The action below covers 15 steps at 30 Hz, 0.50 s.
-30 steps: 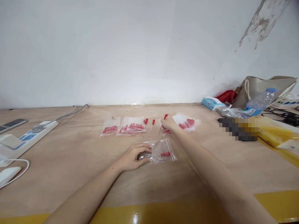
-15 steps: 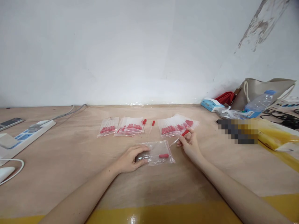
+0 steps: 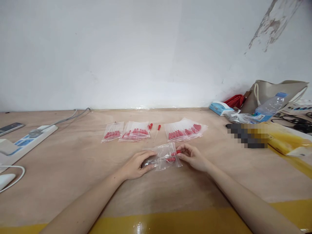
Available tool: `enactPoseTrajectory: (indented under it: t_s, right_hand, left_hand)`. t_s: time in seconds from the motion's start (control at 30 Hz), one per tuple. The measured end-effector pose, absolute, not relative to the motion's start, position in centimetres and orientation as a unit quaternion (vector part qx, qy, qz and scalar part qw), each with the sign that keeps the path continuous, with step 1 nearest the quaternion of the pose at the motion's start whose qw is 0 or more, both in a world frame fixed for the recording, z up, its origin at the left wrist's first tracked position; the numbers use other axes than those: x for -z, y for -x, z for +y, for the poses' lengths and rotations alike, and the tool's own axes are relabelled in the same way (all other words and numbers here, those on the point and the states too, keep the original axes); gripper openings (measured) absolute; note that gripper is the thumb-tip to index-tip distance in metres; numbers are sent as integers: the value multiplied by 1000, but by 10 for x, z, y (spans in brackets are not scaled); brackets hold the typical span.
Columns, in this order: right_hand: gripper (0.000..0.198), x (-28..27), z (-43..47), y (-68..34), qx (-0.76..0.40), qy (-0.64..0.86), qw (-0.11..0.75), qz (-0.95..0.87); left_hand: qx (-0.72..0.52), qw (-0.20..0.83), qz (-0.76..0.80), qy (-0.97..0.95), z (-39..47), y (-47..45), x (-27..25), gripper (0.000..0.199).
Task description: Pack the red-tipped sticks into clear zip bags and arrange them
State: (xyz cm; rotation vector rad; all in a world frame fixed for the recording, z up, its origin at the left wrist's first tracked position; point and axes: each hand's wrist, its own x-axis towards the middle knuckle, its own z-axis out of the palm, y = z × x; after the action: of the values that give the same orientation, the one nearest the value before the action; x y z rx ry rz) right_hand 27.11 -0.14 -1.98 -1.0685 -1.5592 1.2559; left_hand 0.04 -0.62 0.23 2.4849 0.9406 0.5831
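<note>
On the middle of the table (image 3: pixel 60 182), a clear bag (image 3: pixel 162 152) with a red dropper (image 3: pixel 171 159) inside, left hand (image 3: pixel 137 165) on its left end, thumb and fingers apart, right hand (image 3: pixel 193 158) pinching another dropper (image 3: pixel 178 151) at its right end, filled bags (image 3: pixel 138 131) on the far side.

Surface (image 3: pixel 73 156) light brown, faint wavy grain; yellow strip (image 3: pixel 146 224) along near edge. Wall (image 3: pixel 122 58) pale grey-white, blotchy brown-and-white patch (image 3: pixel 266 31) upper right. Droppers (image 3: pixel 171 159): bright red bulbs (image 3: pixel 159 127), clear stems (image 3: pixel 156 135). Near bag (image 3: pixel 161 154) clear; far bags (image 3: pixel 184 128) clear to milky, red showing through. Power strip (image 3: pixel 47 132) white, blue panels (image 3: pixel 25 142); cord (image 3: pixel 68 119) grey. Phone (image 3: pixel 11 128) dark grey. Box (image 3: pixel 220 108) light blue and white. Tote (image 3: pixel 275 91) grey-beige, cream rope (image 3: pixel 257 93). Bottle (image 3: pixel 271 105) clear, blue cap (image 3: pixel 281 95). Packet (image 3: pixel 290 139) yellow and white. Cables (image 3: pixel 297 124) black
</note>
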Motion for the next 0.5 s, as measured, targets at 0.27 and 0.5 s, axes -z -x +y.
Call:
enactPoseTrajectory:
  t_s: [0.27, 0.5]
  right_hand:
    - [21, 15, 6, -262, -409, 410, 347, -738]
    - [13, 28, 9, -261, -341, 499, 370, -705]
  left_hand:
    - [-216, 206, 319, -900, -5, -1, -2, 39]
    - [-215, 204, 322, -899, -5, -1, -1, 40]
